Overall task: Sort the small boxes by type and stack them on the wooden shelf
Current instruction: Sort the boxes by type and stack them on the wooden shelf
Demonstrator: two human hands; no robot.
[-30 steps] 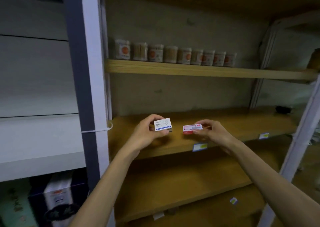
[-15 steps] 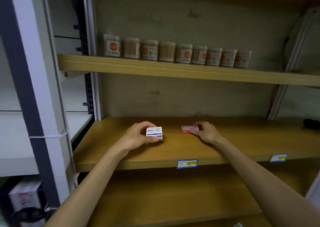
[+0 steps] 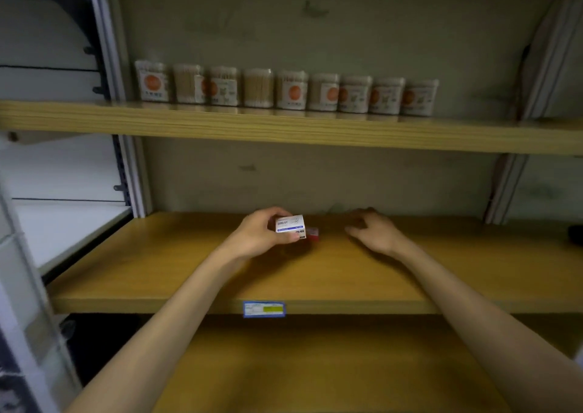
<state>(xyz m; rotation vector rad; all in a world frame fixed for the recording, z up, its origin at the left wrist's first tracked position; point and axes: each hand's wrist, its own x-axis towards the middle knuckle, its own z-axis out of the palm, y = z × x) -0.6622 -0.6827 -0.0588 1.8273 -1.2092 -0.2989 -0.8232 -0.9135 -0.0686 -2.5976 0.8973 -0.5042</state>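
Our left hand [image 3: 258,237] pinches a white and blue box [image 3: 290,224] just above the wooden shelf [image 3: 331,273], while our right hand [image 3: 373,231] hovers beside it with fingers loosely spread, holding nothing. A red box [image 3: 313,233] lies on the shelf, partly hidden behind the white one. A row of cotton swab jars [image 3: 285,90] lines the upper shelf [image 3: 284,127], and a price label [image 3: 264,309] sits on the nearer shelf's front edge.

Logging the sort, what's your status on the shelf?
Left hand grips the white-and-blue box. Right hand open, holding nothing. Red box on the wooden shelf, partly hidden behind the white one. Nothing blocking.
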